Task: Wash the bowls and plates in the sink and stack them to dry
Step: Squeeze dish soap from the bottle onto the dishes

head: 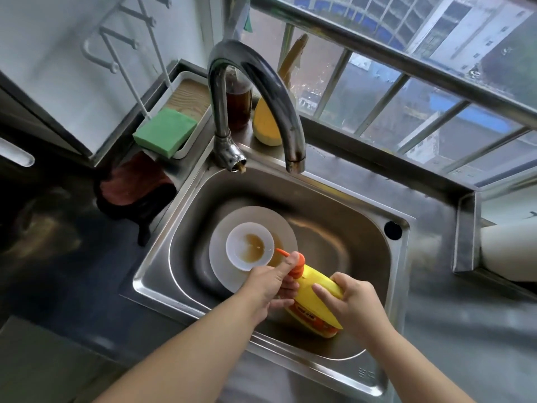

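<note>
On the far left the dark worktop (58, 257) has a reddish cloth (130, 181) lying on it. Behind the cloth a green sponge (165, 132) sits in a white tray (186, 82). Next comes the tap (255, 91), which curves over the sink (377, 205). No water is coming out.

Down in the sink lies a big plate (255, 216). A small white bowl (250, 245) sits on top of it. The bowl has brown sauce in it, so it is not clean yet.

The left hand (270, 283) is curled around the neck of a yellow soap bottle (316, 298), with the thumb pressing on the orange pump (293, 260). The spout points at the rim of the bowl. The right hand (354, 301) wraps around the fat part of the bottle and holds it tipped over the sink.

I think the soap is going into the bowl now, so the washing has hardly begun. A hard push could send out too much soap. If the spout swings a bit, the soap could miss the bowl and land on the plate or in the sink. Soapy hands could also let the bottle slip and knock the bowl.
</note>
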Demonstrator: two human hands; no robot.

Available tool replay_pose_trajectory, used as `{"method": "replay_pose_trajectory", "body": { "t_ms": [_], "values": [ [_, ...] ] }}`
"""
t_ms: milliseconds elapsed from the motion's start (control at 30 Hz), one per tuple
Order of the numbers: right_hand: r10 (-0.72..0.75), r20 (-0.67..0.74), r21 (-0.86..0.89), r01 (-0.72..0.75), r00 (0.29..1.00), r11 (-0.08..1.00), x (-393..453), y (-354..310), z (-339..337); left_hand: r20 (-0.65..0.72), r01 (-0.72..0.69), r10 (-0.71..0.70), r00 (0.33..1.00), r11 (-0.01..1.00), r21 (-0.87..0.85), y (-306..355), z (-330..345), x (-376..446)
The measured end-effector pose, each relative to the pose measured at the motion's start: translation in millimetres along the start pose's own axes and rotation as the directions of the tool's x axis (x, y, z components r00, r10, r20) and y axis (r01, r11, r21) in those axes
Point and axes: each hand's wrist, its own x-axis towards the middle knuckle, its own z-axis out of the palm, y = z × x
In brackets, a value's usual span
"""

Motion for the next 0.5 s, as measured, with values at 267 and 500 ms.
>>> {"method": "replay_pose_trajectory", "body": {
  "t_ms": [267, 500],
  "values": [
    [0.01, -0.024, 0.011, -0.01, 1.0, 1.0, -3.8, 8.0, 0.7, 0.006, 0.008, -0.009, 1.0, 0.998, 0.07, 2.6, 1.3, -4.3],
    [0.017, -0.018, 0.041, -0.017, 1.0, 0.999, -3.0, 8.7, 1.2, 0.01, 0.01, -0.011, 1.0, 0.994, 0.104, 7.4, 3.1, -5.2]
  ]
}}
